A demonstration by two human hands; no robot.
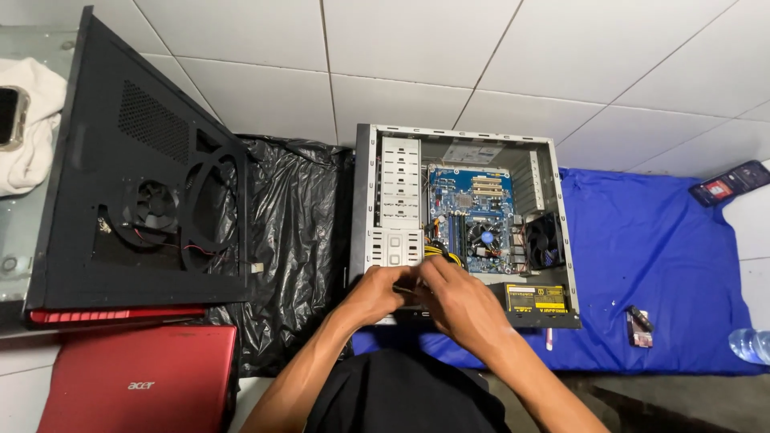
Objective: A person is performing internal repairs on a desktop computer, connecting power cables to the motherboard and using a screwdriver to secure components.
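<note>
Computer case (385, 184) open, frame centre: blue motherboard (473, 216) inside, yellow-labelled power supply (539, 301) lower right. Left hand (378, 293), right hand (453, 301) together; grip apparently hidden.

Pale tiled floor (561, 56), blue mat (666, 265), perhaps a glass tabletop (24, 232) leftward.

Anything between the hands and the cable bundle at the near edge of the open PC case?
Nothing visible. The left hand and right hand are already together at the yellow-and-black cable bundle inside the open grey metal computer case, beside the black power supply with a yellow label. The hands hide the contact itself.
</note>
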